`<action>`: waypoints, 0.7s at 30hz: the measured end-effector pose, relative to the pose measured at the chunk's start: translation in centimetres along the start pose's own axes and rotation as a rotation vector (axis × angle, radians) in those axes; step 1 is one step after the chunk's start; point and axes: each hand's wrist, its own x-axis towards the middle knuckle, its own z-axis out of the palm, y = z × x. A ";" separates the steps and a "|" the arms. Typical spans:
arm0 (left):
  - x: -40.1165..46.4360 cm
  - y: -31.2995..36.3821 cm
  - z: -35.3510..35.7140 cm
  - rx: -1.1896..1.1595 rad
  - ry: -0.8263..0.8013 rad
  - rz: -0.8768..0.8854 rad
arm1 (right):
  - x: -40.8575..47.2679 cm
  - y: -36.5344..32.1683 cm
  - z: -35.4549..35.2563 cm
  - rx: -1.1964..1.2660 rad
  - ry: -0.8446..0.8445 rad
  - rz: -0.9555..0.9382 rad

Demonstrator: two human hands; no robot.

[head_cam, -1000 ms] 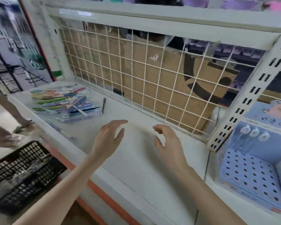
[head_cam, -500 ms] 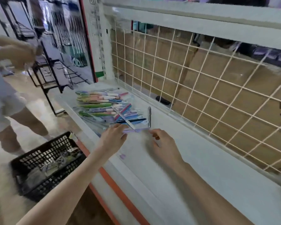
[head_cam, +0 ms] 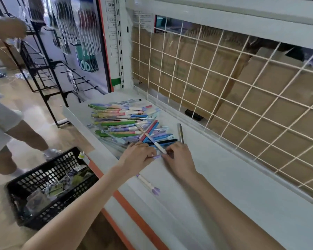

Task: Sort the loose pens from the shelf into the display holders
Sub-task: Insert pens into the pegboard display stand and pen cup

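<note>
Both hands meet at the near edge of the pens (head_cam: 126, 123) heaped on the shelf (head_cam: 224, 177): your left hand (head_cam: 138, 156) and right hand (head_cam: 178, 157) each pinch an end of a small purple pen (head_cam: 157, 156). You look to be at the picking step, with sorting barely begun. No holders are in view, so next lift this pen clear of the pile and turn to find them. One pen (head_cam: 148, 184) lies apart, nearer you.

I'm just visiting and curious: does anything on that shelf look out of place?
Yes. One white pen with a purple end lies alone near the shelf's front edge, apart from the pen pile. A silver pen also sits separately beside the pile.
</note>
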 end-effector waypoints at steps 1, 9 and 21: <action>-0.1 -0.1 0.0 -0.024 0.004 0.009 | 0.0 0.1 0.0 -0.003 -0.009 0.002; -0.4 -0.8 -0.1 0.024 0.017 0.082 | -1.0 0.9 -1.0 0.101 -0.004 0.062; -0.2 2.7 -2.9 -1.154 0.332 -0.216 | -3.6 0.3 -3.3 0.612 0.140 0.255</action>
